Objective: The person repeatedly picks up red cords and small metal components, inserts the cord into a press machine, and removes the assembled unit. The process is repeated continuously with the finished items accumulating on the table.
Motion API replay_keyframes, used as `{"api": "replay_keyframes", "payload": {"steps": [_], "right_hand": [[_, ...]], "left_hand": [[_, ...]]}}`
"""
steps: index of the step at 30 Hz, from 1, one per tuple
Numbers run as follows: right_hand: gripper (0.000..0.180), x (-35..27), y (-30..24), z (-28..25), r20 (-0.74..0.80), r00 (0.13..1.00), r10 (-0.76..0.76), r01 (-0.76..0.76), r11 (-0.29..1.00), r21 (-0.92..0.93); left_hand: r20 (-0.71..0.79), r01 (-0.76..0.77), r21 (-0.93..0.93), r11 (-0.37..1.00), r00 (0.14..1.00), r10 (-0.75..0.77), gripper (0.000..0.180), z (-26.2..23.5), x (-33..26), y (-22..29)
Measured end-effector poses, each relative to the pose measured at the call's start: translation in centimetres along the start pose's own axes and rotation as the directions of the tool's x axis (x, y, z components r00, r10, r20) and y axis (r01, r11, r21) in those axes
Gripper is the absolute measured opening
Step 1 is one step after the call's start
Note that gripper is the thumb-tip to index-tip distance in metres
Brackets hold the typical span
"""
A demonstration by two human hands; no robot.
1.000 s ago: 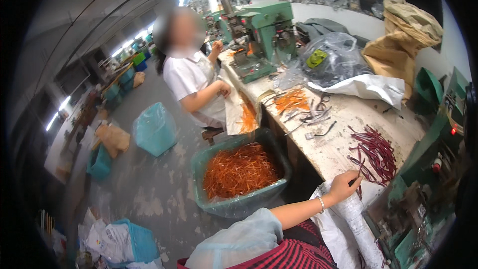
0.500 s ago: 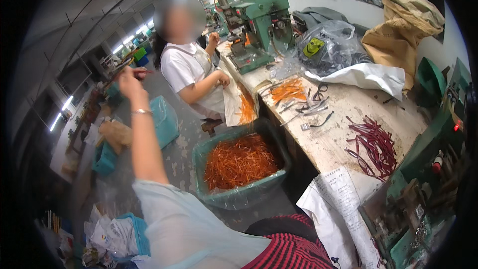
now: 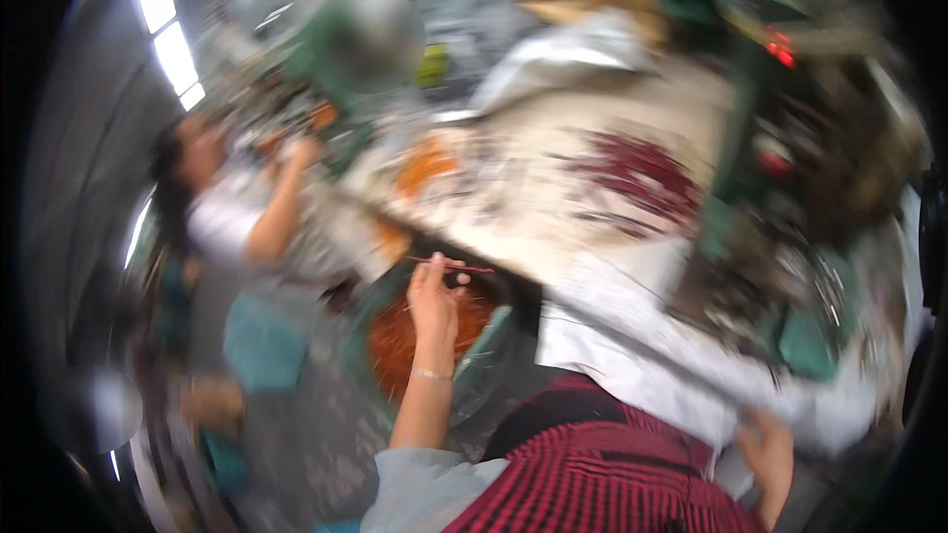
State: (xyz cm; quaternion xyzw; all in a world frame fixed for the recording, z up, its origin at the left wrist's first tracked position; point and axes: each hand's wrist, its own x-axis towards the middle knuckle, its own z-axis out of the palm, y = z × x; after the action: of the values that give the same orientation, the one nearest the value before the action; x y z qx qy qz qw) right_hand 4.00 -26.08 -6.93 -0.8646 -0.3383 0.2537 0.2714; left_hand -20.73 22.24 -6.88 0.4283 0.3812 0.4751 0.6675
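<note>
Left hand [image 3: 432, 304] has swung inward, grip seemingly pinching a slender dark-red strip [image 3: 476, 268] — keep that pinch firm, thin orange strips [image 3: 393, 347] below; right hand [image 3: 768, 452] too blurred to tell.

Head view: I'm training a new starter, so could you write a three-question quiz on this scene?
1. Which hand holds the thin red strip?
2. True or false: the heap in the green bin is blue.
3. Which of these is nearest the right hand? A. the white sheet B. the co-worker C. the green bin

Key:
1. The left hand.
2. False; it is orange.
3. A.
</note>
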Motion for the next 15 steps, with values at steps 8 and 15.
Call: {"api": "replay_keyframes", "payload": {"steps": [8,15], "right_hand": [[0.015,-0.1,-1.7,-1.6,-0.801,0.526,0.286,0.15,0.896,0.419],[0.014,4.2,1.1,-2.7,-0.899,0.432,0.073,-0.04,0.997,0.062]], "left_hand": [[0.733,-0.9,-0.412,0.146,-0.232,0.64,0.024,22.4,-13.0,-0.6],[0.705,-0.872,-0.466,0.152,-0.262,0.659,0.026,28.8,-15.8,-3.6]]}}
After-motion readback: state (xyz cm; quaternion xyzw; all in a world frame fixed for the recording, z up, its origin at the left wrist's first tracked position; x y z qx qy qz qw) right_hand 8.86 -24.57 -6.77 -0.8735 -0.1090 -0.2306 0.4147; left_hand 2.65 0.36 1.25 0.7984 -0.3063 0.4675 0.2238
